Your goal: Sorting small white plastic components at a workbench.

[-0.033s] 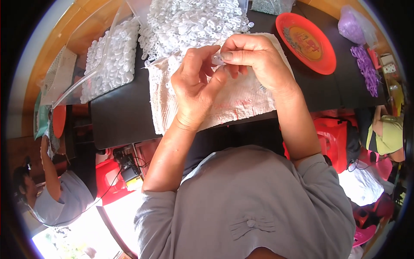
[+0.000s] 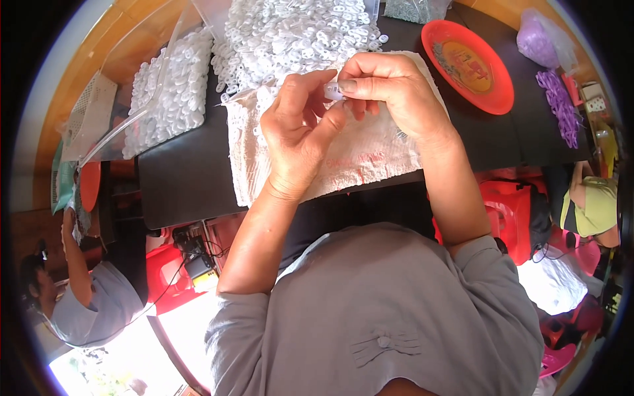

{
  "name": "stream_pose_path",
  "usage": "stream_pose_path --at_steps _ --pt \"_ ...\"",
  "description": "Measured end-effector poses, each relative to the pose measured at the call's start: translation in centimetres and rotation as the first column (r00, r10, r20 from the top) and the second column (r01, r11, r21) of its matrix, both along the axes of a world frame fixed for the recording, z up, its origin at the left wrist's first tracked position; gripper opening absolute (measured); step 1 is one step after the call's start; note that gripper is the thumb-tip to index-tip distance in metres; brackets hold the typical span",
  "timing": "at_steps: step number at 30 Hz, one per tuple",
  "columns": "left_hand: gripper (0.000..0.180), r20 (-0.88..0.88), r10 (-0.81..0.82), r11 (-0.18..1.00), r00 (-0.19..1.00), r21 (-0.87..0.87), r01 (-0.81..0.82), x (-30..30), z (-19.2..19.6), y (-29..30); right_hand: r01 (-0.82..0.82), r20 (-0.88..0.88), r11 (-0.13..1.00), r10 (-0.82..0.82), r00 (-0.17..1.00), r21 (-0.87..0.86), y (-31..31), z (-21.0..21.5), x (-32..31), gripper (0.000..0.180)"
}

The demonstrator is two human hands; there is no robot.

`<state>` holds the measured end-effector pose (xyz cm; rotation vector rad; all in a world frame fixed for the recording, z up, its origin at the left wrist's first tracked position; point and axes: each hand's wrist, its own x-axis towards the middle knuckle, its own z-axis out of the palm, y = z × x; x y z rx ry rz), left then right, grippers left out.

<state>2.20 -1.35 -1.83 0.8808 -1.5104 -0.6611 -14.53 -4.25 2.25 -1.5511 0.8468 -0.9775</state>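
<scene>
Above a pale cloth [image 2: 356,148] on the dark table, my two hands meet at a small white plastic piece [image 2: 333,91]. My right hand [image 2: 389,89] pinches its right edge between thumb and bent forefinger. Curled around its other side is my left hand [image 2: 294,122], with thumb and forefinger standing apart; the inner fingertips are partly hidden. Just beyond the cloth lies a large heap of similar white pieces [image 2: 290,39], each with holes. A few loose ones rest at the cloth's far left edge.
A red oval plate [image 2: 500,89] holding small metal bits stands at right, near purple strips [image 2: 560,109] and a purple bag [image 2: 538,43]. At left sits a clear bag of white pieces [image 2: 168,92]. Another person [image 2: 99,300] is at far left; a yellow-green sleeve [image 2: 591,204] shows at right.
The white piece is turned slightly between my fingers. Otherwise my hands and the things around them stay in nearly the same places.
</scene>
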Motion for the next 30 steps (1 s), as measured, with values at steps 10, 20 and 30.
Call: stream_pose_path --at_steps 10,20,30 --pt "0.024 -0.175 -0.101 0.989 0.979 0.086 0.118 -0.07 0.41 0.24 -0.027 0.050 0.999 0.026 0.998 0.018 -0.20 0.02 -0.41 0.017" --pt "0.019 -0.154 -0.076 0.996 0.985 0.035 0.082 -0.13 0.40 0.45 -0.008 0.025 1.000 0.008 1.000 0.003 0.08 -0.03 -0.07 0.017" --pt "0.024 -0.082 -0.008 1.000 0.997 -0.013 0.007 -0.10 -0.03 0.31 0.022 0.046 0.999 -0.020 0.999 -0.031 0.27 -0.11 0.22 0.016"
